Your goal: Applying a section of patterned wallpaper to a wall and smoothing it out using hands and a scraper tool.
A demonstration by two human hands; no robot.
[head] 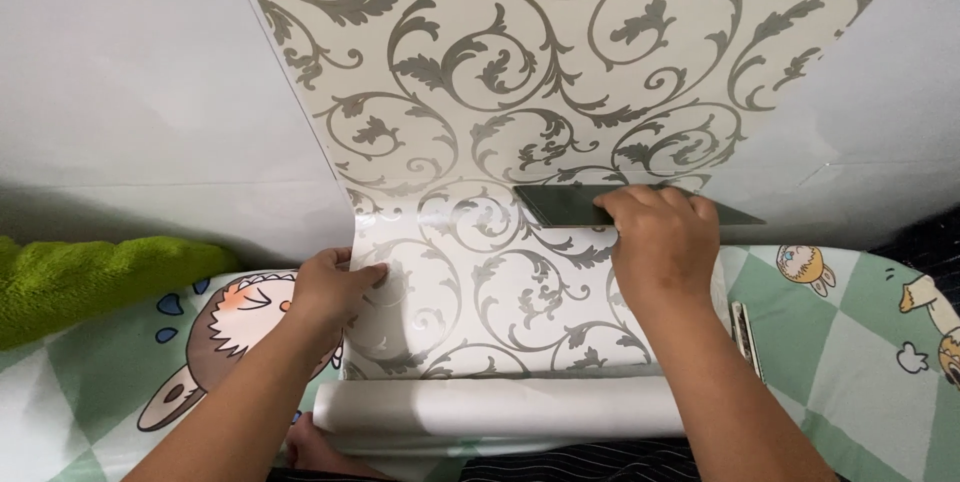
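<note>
A strip of cream wallpaper (520,72) with grey scroll-leaf pattern runs down the white wall and curves out over the bed. Its lower end is a white roll (500,407) lying near me. My right hand (660,242) presses a dark flat scraper (565,204) against the wallpaper where wall meets bed. My left hand (330,287) rests on the wallpaper's left edge, fingers flat on the sheet.
A bedsheet (860,342) with green and white checks and cartoon animals lies underneath. A green fuzzy blanket (90,282) sits at the left. A slim metal-edged tool (745,337) lies on the sheet right of my right forearm. White wall (120,72) flanks the strip.
</note>
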